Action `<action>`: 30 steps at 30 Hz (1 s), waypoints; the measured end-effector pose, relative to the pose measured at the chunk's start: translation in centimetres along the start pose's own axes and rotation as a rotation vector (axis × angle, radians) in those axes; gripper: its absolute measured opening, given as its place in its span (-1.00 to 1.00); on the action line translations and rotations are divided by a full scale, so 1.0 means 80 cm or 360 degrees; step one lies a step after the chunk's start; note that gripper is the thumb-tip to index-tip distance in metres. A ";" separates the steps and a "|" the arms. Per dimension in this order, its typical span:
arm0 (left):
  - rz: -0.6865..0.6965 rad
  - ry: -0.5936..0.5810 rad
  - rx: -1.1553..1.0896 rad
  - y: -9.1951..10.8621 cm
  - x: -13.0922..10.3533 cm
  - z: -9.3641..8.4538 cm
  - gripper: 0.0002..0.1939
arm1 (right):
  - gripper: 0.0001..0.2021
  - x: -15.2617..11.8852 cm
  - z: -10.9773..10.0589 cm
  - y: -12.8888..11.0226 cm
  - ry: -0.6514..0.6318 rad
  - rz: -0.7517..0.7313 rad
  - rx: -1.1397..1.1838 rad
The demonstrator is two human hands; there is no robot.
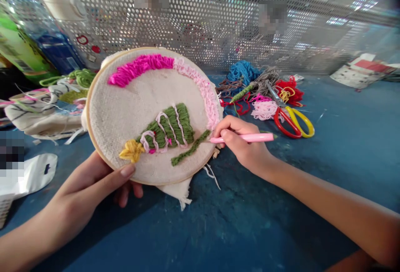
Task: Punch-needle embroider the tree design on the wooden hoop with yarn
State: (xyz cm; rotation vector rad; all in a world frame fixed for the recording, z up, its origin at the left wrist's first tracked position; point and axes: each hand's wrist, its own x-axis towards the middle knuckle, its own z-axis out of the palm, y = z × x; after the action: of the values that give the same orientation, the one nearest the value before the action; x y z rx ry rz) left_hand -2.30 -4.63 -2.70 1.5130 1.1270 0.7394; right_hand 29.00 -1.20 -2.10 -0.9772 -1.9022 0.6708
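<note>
My left hand (90, 184) grips the lower left rim of an embroidery hoop (89, 109), thumb on the front and fingers behind. Cream cloth (125, 109) is stretched in it, tilted toward me. On the cloth are a green yarn tree (170, 126) with pale pink loops, a yellow star (131, 151), and an arc of magenta yarn (142, 69) running into light pink yarn (208, 94). My right hand (240, 142) is closed around a pink punch needle (250, 138). Its metal tip meets the cloth beside a short dark green yarn line (190, 149).
Red-and-yellow-handled scissors (287, 124) lie at right among blue yarn (243, 71), pink yarn (264, 109) and red yarn (290, 90). Bottles (53, 34) and a cloth bundle (40, 113) stand at left. A perforated metal panel (200, 17) rises behind the blue table (250, 230).
</note>
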 end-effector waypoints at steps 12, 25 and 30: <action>0.0036 0.0044 0.0082 0.010 -0.002 0.004 -0.84 | -0.86 0.012 0.027 0.006 -0.0087 -0.0615 -0.0632; -0.0146 0.0123 -0.0094 0.014 -0.003 0.009 -0.77 | -0.81 0.007 -0.005 0.026 0.0117 0.0283 0.0672; -0.0173 0.0072 -0.0095 0.014 -0.008 0.005 -0.79 | -0.80 0.000 -0.005 0.023 0.0087 0.0287 0.0728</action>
State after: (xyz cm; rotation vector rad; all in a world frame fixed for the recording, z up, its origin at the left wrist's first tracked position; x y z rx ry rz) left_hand -1.87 -5.40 -1.65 1.3802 1.2008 0.7293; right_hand 30.02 -0.13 -3.29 -0.8618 -1.5261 1.1151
